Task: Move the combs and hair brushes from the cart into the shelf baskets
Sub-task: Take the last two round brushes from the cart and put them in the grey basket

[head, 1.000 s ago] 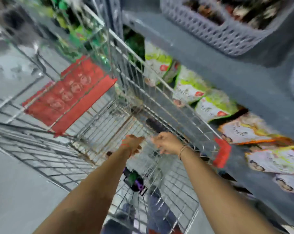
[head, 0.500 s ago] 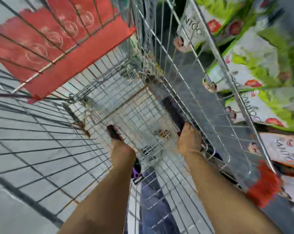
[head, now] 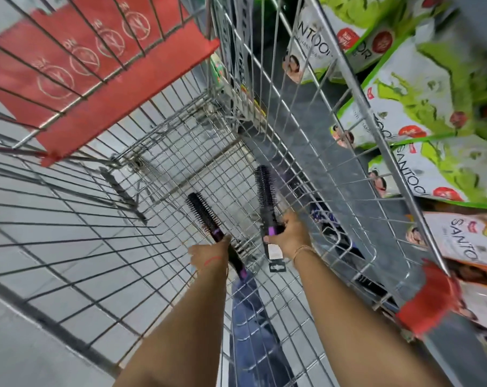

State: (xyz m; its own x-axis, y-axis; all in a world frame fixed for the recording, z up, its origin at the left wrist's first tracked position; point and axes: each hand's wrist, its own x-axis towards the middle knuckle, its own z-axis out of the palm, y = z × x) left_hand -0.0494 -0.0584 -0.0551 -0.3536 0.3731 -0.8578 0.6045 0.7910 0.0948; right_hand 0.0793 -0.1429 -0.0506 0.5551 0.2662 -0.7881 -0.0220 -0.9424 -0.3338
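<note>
Both my arms reach down into a wire shopping cart [head: 334, 113]. My left hand [head: 209, 254] is shut on the handle of a black round hair brush [head: 203, 215] with a purple band, its bristle end pointing up and left. My right hand [head: 288, 237] is shut on a second black round hair brush [head: 264, 191], held nearly upright, with a white tag [head: 274, 251] hanging below the handle. Both brushes are lifted above the cart's wire floor. More dark items [head: 331, 222] lie against the cart's right wall, too blurred to name.
The cart's red child-seat flap [head: 97, 79] hangs at the upper left. A grey shelf with green and white soap packs [head: 432, 107] runs along the right, just outside the cart wall. A red corner bumper [head: 429, 300] caps the cart rim near my right arm. Grey floor lies left.
My head has dipped closer into the cart. Both hands went down to the cart floor, closed on a brush each, and now hold them raised.
</note>
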